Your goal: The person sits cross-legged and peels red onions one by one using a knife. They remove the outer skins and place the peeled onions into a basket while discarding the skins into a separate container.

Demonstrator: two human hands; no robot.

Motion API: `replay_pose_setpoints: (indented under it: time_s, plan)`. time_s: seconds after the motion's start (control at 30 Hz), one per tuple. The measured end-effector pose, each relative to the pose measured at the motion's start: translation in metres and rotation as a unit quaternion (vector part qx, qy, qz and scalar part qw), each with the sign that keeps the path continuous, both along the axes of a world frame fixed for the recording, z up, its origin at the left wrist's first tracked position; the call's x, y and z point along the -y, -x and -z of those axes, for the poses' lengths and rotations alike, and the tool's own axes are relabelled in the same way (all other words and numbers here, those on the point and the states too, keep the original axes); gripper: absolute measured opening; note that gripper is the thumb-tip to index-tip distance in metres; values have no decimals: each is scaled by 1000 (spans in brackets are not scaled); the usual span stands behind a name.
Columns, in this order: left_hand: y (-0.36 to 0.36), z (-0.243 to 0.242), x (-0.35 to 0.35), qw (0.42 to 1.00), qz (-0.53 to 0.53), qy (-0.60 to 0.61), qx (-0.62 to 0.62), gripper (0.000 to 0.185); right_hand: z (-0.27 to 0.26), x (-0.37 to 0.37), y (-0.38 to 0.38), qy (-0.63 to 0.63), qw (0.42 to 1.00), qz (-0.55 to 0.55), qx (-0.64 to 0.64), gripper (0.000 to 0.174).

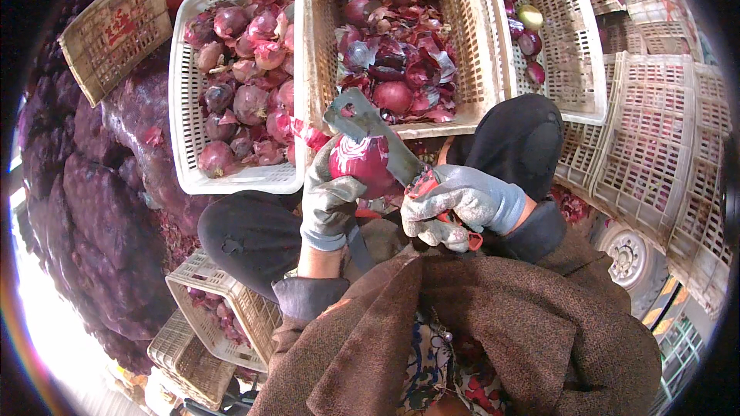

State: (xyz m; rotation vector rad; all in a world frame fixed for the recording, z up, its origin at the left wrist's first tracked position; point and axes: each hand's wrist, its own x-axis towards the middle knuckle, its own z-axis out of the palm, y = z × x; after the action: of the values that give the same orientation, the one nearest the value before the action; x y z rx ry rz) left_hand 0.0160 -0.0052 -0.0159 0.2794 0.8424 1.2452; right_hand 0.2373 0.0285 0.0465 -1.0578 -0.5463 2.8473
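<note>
My gloved left hand (332, 199) grips a red onion (361, 164) whose cut top shows pale rings. A strip of red skin (309, 133) sticks out on its left side. Closed around the red handle of a knife is my gloved right hand (451, 205). The wide, stained knife blade (376, 133) reaches up and left, behind or against the onion's upper right side; exact contact is unclear. Beyond the onion stands a plastic crate (404, 130) holding loose skins and a few onions. A white crate (243, 182) of unpeeled red onions is at the left.
Several onions lie in another white crate (555, 46) at the right. Stacked crates (647, 144) stand farther right, above a wheel (627, 257). Full mesh sacks (98, 214) line the left side. Behind my left knee a tilted crate (217, 312) holds more onions.
</note>
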Motion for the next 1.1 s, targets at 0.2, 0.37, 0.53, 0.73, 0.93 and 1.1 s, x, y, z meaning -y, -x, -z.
replay_pose_setpoints:
  time_s: [0.2, 0.37, 0.53, 0.73, 0.93, 1.1]
  plan:
    - [-8, -11, -4, 999, 22, 10, -47, 75, -2, -5, -3, -29, 999, 13, 23, 24]
    - [-4, -3, 2, 998, 15, 26, -56, 62, 6, -13, -6, -427, 860, 40, 277, 24]
    - [9, 38, 14, 915, 83, -145, -367, 26, 8, 0, -11, -757, 535, -84, 366, 32]
    - [8, 36, 19, 871, 98, -136, -462, 30, 20, -3, -12, -783, 449, -119, 413, 31]
    - [-9, -4, 9, 999, -9, 5, -44, 59, 29, -14, -28, -679, 534, -82, 498, 25]
    - [1, 18, 8, 972, 67, -80, -210, 32, 18, 0, -17, -788, 492, -72, 364, 27]
